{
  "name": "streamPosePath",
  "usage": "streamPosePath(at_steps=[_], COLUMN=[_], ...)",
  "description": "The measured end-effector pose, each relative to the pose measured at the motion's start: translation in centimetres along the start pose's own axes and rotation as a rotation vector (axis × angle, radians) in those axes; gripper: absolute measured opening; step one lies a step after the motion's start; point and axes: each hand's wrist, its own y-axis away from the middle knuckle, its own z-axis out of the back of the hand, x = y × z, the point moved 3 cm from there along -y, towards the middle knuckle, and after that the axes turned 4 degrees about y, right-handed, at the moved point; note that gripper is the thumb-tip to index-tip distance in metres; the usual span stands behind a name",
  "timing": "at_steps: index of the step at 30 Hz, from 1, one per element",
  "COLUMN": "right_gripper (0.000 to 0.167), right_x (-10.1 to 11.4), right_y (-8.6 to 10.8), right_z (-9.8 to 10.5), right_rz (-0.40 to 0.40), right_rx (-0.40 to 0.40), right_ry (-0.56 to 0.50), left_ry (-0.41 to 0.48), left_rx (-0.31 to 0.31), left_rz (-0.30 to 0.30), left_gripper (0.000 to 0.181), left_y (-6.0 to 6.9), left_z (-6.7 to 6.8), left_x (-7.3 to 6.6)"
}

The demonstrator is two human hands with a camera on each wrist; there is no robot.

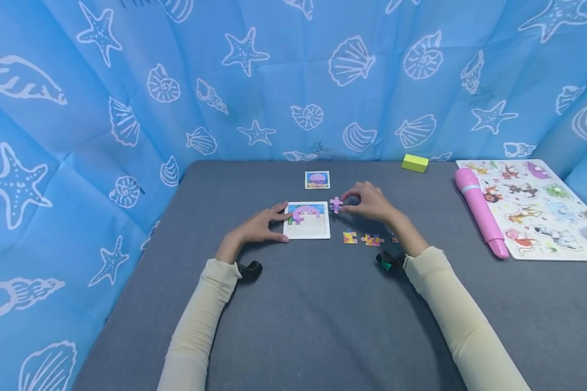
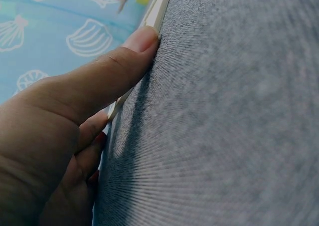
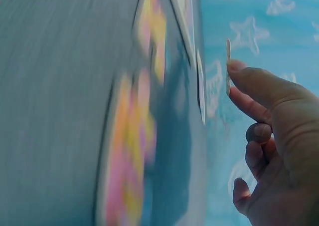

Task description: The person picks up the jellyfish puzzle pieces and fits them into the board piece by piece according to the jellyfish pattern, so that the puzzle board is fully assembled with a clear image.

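A square white puzzle board (image 1: pixel 307 234) lies on the grey table, with a pink sea-creature picture partly filled in. At its left edge rests my left hand (image 1: pixel 260 225), the thumb (image 2: pixel 142 40) touching the near corner and extended fingers along the side and top. Just right of the board, my right hand (image 1: pixel 368 202) pinches a pink and purple jigsaw piece (image 1: pixel 336 205) between thumb and fingertip, above the table. In the right wrist view the piece (image 3: pixel 229 66) shows edge-on. Loose jigsaw pieces (image 1: pixel 373 239) lie below that hand, one partly hidden by the wrist.
A small picture card (image 1: pixel 317 180) lies behind the board. Farther right are a yellow-green block (image 1: pixel 414 163), a pink pen-shaped device (image 1: pixel 480 212) and a large animal picture board (image 1: pixel 562 206). A blue shell-print curtain (image 1: pixel 274 98) hangs along the table's back and left.
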Motion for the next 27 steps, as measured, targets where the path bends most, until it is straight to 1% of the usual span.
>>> streamPosePath(at_steps=[3,7,11,14,16,22,27], right_gripper=[0.029,0.028,0.028,0.026,0.024,0.026,0.026], right_x=[1.5,3.1,4.2,4.4,4.4,4.4,4.5], right_y=[-0.8,-1.4,-1.7,-1.9,-2.0,-2.1,-2.2], right_z=[-1.1,-2.6,-3.9,-4.5,-4.7,-4.7,-5.1], right_rz=[0.031,0.057,0.076,0.084,0.081,0.068,0.078], right_rx=[0.000,0.004,0.025,0.031,0.031,0.056,0.075], right_ry=[0.026,0.057,0.076,0.092,0.091,0.041,0.049], left_ry=[-0.009,-0.015,0.001,0.004,0.001,0.000,0.007], left_rx=[0.003,0.008,0.011,0.013,0.012,0.021,0.016], left_rz=[-0.011,-0.029,-0.009,0.009,0.009,0.013,0.018], left_gripper=[0.076,0.075,0.074,0.074,0.074,0.075,0.073], left_y=[-0.2,-0.4,-0.3,-0.2,-0.2,-0.2,-0.1], left_z=[-0.1,-0.2,-0.2,-0.2,-0.1,0.0,-0.1], left_x=[-0.1,-0.2,0.0,0.1,0.1,0.1,0.1])
